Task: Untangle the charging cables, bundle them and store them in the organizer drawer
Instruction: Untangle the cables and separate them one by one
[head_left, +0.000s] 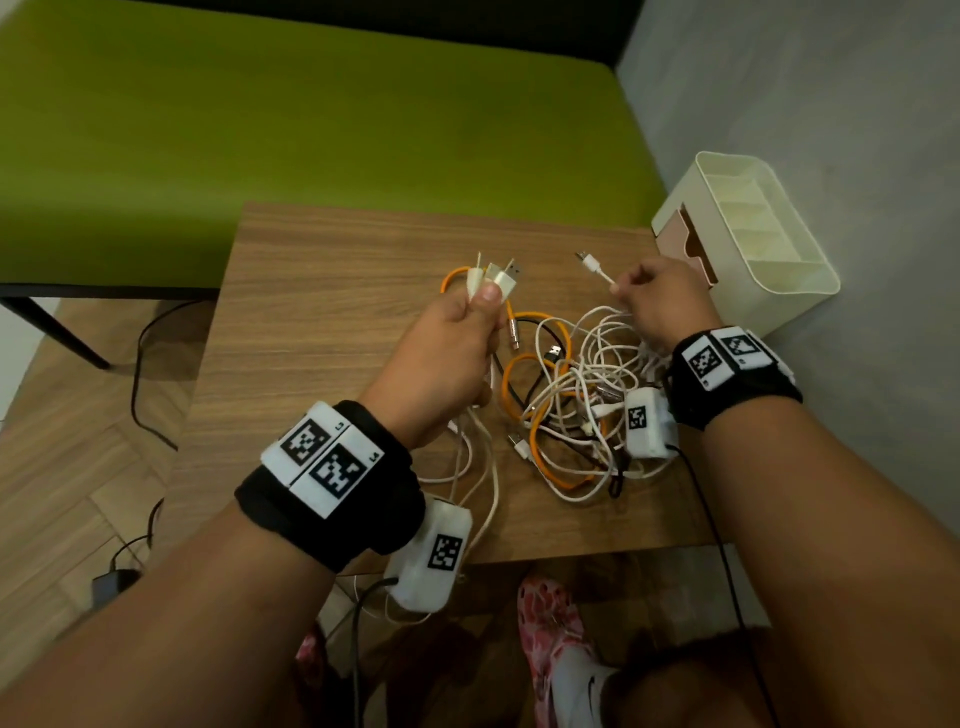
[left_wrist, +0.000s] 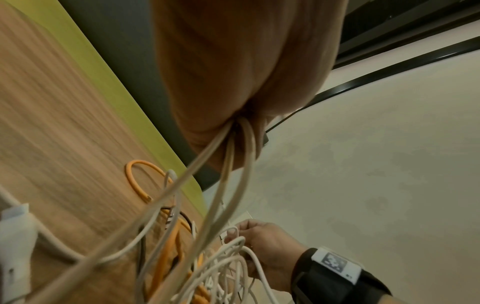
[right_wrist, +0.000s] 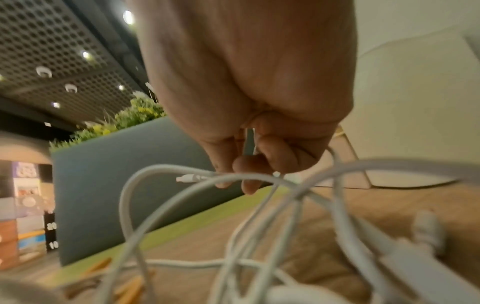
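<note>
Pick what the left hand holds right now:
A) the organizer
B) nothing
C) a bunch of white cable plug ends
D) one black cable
C: the left hand grips several white cables with their plug ends sticking up past the thumb, while the right hand pinches a single white cable end over the tangle.

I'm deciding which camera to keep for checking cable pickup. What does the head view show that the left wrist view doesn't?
Only the head view shows the white plug ends sticking out above the left hand, the plug tip of the cable that the right hand pinches, and the cream organizer. Only the left wrist view shows three white cables leaving the underside of the left fist. Both show the tangled pile on the wooden table.
</note>
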